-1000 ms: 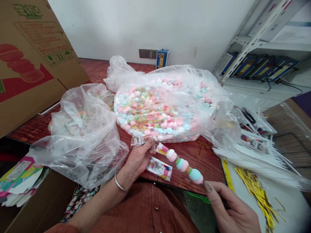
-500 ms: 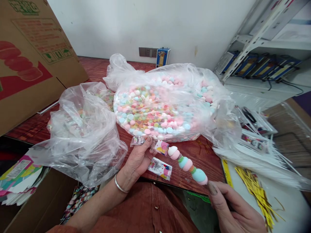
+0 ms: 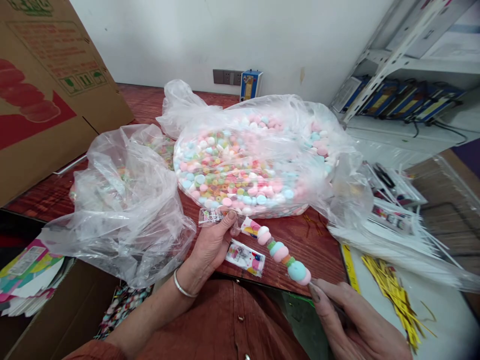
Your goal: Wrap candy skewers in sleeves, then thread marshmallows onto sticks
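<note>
Working near the table edge (image 3: 267, 281), left hand (image 3: 213, 246) pinches a wrapper (image 3: 209, 216), right hand (image 3: 350, 315) a candy skewer (image 3: 297, 270).

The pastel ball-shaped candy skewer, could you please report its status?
Left hand pinching clear printed plastic wrapper. Right hand gripping pastel candy skewer at lower end. Flat printed plastic packet lying nearby on reddish-brown wood-grain table.

Packing workshop, bulk candy bag (image 3: 240, 165), carton (image 3: 90, 55), shelving (image 3: 431, 64)

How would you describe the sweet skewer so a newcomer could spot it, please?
Find the big clear bag on the red-brown table. Before it, between left hand and right hand, slants the skewer, its pastel pieces in line, unlike the bag's loose sweets.
</note>
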Tool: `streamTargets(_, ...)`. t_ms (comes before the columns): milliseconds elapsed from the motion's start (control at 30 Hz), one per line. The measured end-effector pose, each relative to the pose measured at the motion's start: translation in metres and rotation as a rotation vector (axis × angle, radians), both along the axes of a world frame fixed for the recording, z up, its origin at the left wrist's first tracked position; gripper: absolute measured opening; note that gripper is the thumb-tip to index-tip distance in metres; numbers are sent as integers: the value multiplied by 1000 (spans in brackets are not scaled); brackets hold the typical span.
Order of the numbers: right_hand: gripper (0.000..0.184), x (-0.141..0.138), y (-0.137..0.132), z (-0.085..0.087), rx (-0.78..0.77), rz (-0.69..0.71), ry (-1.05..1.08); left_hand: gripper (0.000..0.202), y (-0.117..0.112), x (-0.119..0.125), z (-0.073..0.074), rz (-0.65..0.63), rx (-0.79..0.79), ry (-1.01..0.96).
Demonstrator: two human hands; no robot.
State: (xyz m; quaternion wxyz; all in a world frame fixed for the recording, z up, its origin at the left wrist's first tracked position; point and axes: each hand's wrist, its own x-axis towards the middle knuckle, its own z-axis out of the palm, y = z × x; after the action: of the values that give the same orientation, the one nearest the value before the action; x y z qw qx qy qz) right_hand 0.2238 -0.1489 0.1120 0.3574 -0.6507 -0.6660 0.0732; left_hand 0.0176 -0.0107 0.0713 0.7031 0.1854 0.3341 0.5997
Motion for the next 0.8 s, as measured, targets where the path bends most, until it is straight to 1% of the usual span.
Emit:
streamTargets(133,16,-5,0,4,15,-10,-12,31,1,0,-3,48,11,79)
streamTargets(233,13,-7,1,4,48,-21,-37,29,1,1,-4,72,4,80)
streamTargets(367,13,-2,2,0,10,12,11,27,0,2,-6,79,40,43)
streamTargets(467,13,3,4,-1,-69,28,101,24,0,2,-6,103,93,65)
streamTargets(567,20,6,8,0,-228,12,268,25,-2,0,-5,134,121,106)
streamTargets(700,33,7,12,-3,-422,-16,512,27,-1,-1,0,108,112,67)
streamTargets(767,36,7,15,-4,-461,-15,567,26,-1,-1,3,84,74,4)
streamTargets(800,36,6,16,-4,-469,-18,573,25,-1,-1,5,48,47,-31)
